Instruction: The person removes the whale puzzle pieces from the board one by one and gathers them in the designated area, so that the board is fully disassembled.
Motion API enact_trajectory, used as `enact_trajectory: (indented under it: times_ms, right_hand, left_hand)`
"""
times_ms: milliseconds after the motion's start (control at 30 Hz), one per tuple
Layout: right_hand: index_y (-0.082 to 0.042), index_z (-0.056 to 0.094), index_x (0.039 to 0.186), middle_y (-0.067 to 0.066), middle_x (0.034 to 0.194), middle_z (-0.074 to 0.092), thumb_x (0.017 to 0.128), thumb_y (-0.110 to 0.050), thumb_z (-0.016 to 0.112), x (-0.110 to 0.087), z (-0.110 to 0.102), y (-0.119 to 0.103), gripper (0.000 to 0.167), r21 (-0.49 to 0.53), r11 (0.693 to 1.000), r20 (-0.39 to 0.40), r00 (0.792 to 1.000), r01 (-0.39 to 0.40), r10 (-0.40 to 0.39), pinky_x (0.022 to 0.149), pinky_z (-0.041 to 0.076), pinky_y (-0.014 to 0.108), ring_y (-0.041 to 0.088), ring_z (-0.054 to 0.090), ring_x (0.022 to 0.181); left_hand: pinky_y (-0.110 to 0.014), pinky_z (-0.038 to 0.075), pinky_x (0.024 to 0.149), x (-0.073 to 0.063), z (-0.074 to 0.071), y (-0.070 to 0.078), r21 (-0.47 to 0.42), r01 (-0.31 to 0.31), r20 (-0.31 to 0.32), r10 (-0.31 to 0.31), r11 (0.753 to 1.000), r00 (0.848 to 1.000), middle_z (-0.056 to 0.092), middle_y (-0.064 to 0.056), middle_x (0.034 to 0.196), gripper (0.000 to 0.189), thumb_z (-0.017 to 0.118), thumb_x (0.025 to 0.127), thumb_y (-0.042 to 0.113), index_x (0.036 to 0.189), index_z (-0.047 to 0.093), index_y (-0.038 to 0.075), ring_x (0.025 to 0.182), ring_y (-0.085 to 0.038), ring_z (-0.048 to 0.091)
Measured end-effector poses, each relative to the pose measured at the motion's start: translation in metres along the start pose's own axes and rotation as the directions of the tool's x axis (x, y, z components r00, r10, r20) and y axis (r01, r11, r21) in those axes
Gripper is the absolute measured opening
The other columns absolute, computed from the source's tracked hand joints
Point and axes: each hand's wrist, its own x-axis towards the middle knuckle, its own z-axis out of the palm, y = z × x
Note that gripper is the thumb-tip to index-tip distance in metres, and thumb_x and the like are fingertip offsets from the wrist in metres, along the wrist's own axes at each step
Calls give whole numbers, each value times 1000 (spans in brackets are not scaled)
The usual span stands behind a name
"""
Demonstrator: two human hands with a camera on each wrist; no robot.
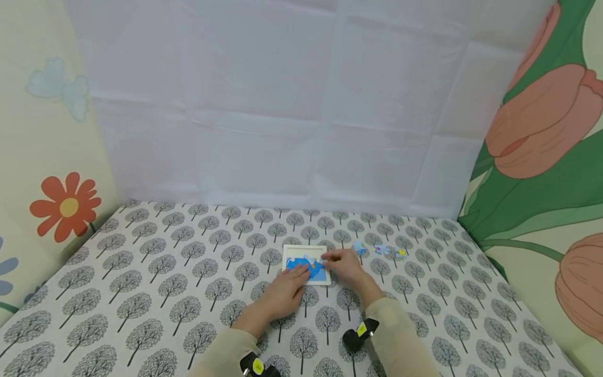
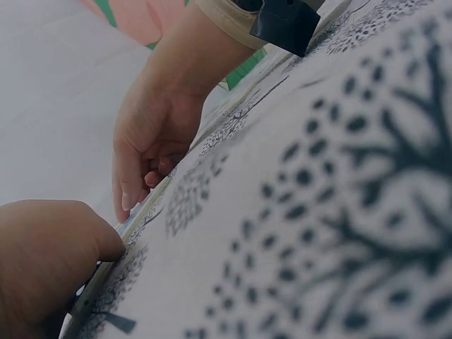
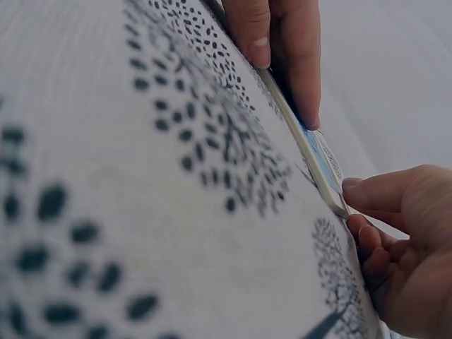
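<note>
A white-rimmed puzzle tray [image 1: 286,254] lies on the tree-print cloth, with joined blue puzzle pieces [image 1: 316,268] inside. My left hand [image 1: 287,290] rests over the tray's near left part, its fingers extended onto the blue pieces. In the right wrist view, the left thumb [image 3: 256,49] is at the near rim. My right hand [image 1: 346,267] is at the tray's right edge, thumb and forefinger tips close together. Its other fingers [image 3: 367,244] curl beside the tray corner in the right wrist view. I cannot tell whether a piece is between the right fingertips.
Loose puzzle pieces lie right of the tray: a light blue piece [image 1: 359,248], a multicoloured piece [image 1: 380,250] and one with yellow [image 1: 401,253]. A white cloth backdrop [image 1: 264,104] hangs behind the table. Printed floral walls [image 1: 542,209] stand at both sides.
</note>
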Motion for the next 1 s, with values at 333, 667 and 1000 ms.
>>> enact_trajectory:
  times_ms: [333, 667, 1000]
  right_hand:
    - [-2, 65, 98, 4, 83, 59, 79, -7, 62, -1, 1, 1, 20, -57, 997, 1, 998, 58, -58, 59, 45, 28, 15, 51, 70]
    - [-4, 65, 95, 0, 69, 49, 78, -7, 62, -2, 2, -3, 17, -158, 984, 1, 997, 78, -79, 52, 39, 26, 14, 43, 60]
    - [-6, 64, 93, 1, 73, 50, 77, -7, 63, -1, 2, -4, 16, -159, 985, -10, 998, 62, -65, 55, 40, 27, 15, 44, 64]
  left_hand:
    - [-44, 19, 99, -2, 5, -6, -28, -75, -59, 73, 997, 996, 33, -16, 133, 41, 42, 89, 12, 126, 40, -4, 123, -29, 26]
    - [-45, 20, 99, -1, -1, 1, -26, -9, 0, 9, 1000, 1000, 35, -17, 131, 39, 46, 87, 7, 124, 43, -5, 122, -30, 28]
    - [-45, 20, 99, 1, 1, -1, -16, -5, 11, 5, 1000, 1000, 35, -16, 132, 40, 46, 87, 10, 124, 43, -4, 122, -30, 28]
